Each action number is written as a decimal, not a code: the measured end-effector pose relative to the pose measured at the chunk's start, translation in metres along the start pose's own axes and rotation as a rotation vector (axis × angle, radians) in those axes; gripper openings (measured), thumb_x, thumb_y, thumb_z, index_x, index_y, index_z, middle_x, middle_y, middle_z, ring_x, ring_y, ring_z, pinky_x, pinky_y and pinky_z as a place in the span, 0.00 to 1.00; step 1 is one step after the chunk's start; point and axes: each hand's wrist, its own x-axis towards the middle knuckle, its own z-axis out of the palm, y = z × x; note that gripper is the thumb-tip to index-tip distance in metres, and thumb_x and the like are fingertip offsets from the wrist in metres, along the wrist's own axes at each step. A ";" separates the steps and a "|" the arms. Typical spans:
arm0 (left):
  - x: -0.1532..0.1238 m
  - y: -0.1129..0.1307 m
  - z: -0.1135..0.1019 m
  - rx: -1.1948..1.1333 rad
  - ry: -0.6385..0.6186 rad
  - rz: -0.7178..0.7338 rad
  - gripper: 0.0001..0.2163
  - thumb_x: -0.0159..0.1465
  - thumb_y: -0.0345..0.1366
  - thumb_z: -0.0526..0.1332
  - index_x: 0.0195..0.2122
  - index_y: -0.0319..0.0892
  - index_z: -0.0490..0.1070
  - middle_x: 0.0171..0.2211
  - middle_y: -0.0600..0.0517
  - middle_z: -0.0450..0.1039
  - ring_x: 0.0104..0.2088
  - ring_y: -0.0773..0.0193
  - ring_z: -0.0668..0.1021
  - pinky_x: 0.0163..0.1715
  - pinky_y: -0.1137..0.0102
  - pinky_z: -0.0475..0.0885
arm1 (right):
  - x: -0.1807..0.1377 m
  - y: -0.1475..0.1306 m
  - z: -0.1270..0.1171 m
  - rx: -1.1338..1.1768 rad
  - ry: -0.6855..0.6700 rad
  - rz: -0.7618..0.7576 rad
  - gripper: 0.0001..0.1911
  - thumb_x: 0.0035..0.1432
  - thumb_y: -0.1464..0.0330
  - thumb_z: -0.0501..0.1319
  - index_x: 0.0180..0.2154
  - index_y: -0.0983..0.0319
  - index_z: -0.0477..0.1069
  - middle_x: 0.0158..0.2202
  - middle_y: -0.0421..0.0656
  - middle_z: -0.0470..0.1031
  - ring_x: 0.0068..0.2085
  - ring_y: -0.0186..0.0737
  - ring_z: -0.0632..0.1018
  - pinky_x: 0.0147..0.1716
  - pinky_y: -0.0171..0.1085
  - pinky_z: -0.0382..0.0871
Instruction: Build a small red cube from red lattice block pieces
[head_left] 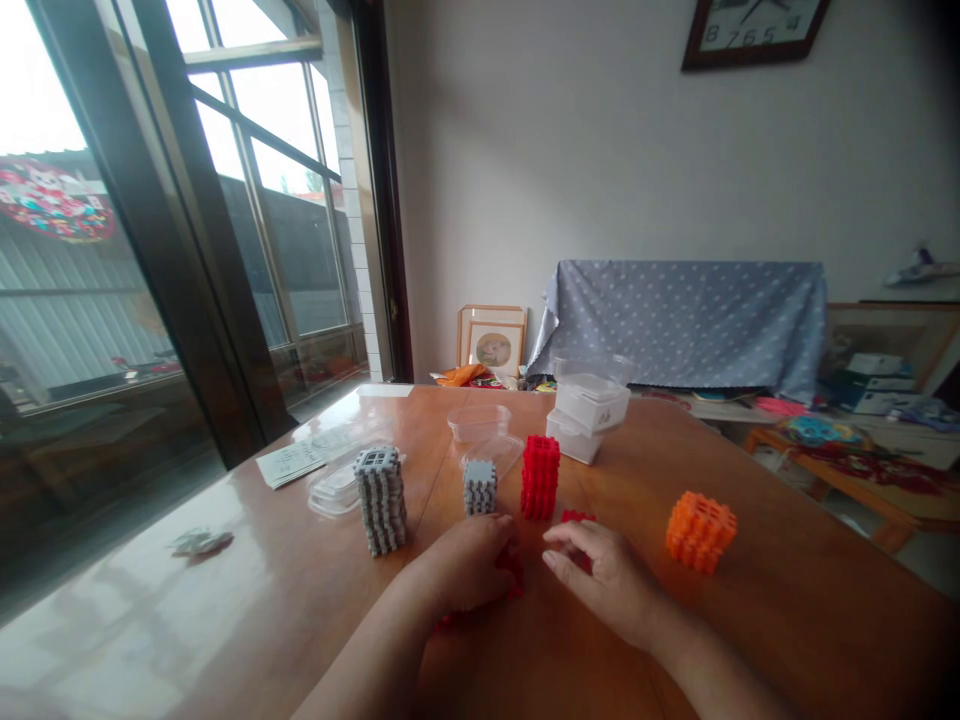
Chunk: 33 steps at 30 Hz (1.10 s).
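Red plastic pieces [514,578] sit under my left hand [466,572], which rests on the wooden table [787,620] near its front edge. My left fingers curl down over them, pressed close together, and only a strip of red shows at the fingertips and another below the wrist, so I cannot tell how many pieces I cover or whether I actually grip them. My right hand [606,580] lies just to the right, fingers bent and close together, the tips touching a small red block [576,518] that peeks out on the far side of them; whether I pinch it or only touch it I cannot tell. The two hands are near each other but apart.

Just beyond my hands stands a row of interlocking-block builds: a tall grey tower [381,500] on the left, a short grey cube [479,487] in the middle, and a red tower [540,477] to its right, all upright. An orange cube [700,530] sits off to the right, well apart from my right hand. Farther back are clear plastic lids [339,487] beside the grey tower, a clear tub [478,422], and stacked white containers [589,405]. A paper slip [289,463] lies toward the window side on the left.
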 end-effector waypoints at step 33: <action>0.018 0.016 0.018 -0.816 0.365 0.109 0.13 0.64 0.42 0.65 0.45 0.40 0.71 0.40 0.48 0.74 0.39 0.61 0.74 0.38 0.69 0.68 | 0.003 -0.016 0.013 0.665 -0.084 0.205 0.11 0.65 0.58 0.60 0.40 0.59 0.70 0.34 0.40 0.76 0.36 0.39 0.77 0.33 0.36 0.72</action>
